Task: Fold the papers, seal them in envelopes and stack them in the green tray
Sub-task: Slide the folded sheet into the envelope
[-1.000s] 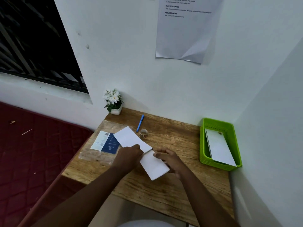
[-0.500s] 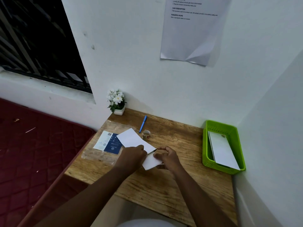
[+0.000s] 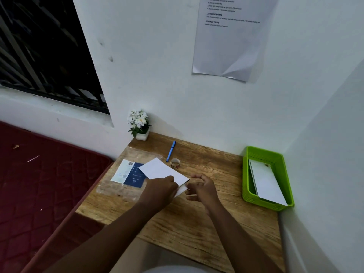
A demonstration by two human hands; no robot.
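Inside green tray [image 3: 247, 174], white envelopes [image 3: 266, 180]

Sheet [image 3: 232, 38] taped to the wall in front of me: two bold headings readable, "TASK DESCRIPTION" and below it "REQUIRED PROPS". Above those are numbered lines, 1 to 4 going by the digits, but the wording is too small and blurred to make out. Same for the single fine-print lines under each heading. Blue-and-white card [image 3: 130, 174] on the table: has a barcode-like mark at its top edge and some small white print on the blue half, none of it legible. Nothing else carries text I can read.
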